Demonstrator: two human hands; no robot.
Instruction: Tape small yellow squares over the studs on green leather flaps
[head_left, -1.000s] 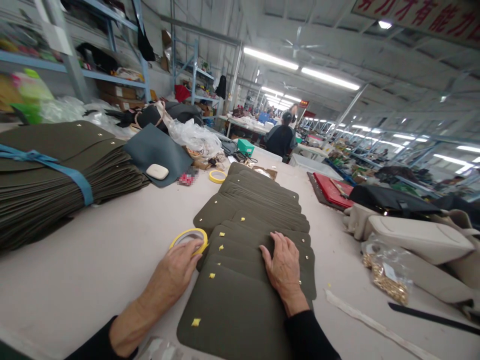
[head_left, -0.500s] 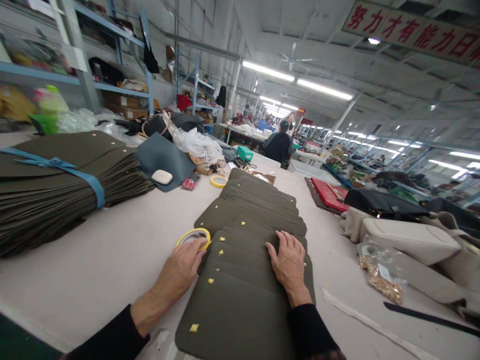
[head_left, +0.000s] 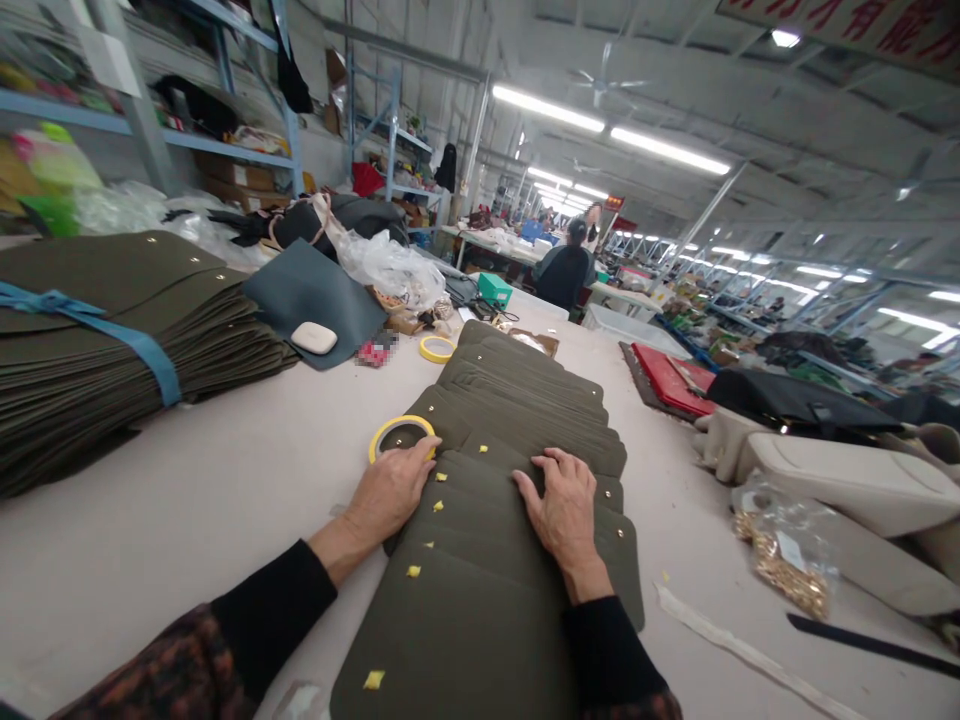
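A yellow tape roll (head_left: 374, 442) is pinched in my left hand (head_left: 386, 495), tilted over the left edge of a fanned row of dark olive panels (head_left: 465, 610). Through the ring a small metal stud on a panel shows. My right hand (head_left: 561, 508) lies on the panels with its thumb and fingers apart, holding nothing. Small yellow tape pieces (head_left: 374, 680) are stuck along the left side of the nearer panels. Farther away, more overlapping olive panels (head_left: 517, 395) carry small metal studs at their edges.
At left lies a thick olive panel bundle (head_left: 90, 350) tied with blue ribbon. Another yellow tape roll (head_left: 424, 351) and a white case (head_left: 313, 338) sit beyond. On the right are beige bag pieces (head_left: 847, 465), a bag of gold hardware (head_left: 787, 570) and a white strip (head_left: 735, 645).
My left hand has moved forward and right with the tape roll, closer over the panel edge. My right hand has shifted slightly left across the panels. The camera view has swung a little.
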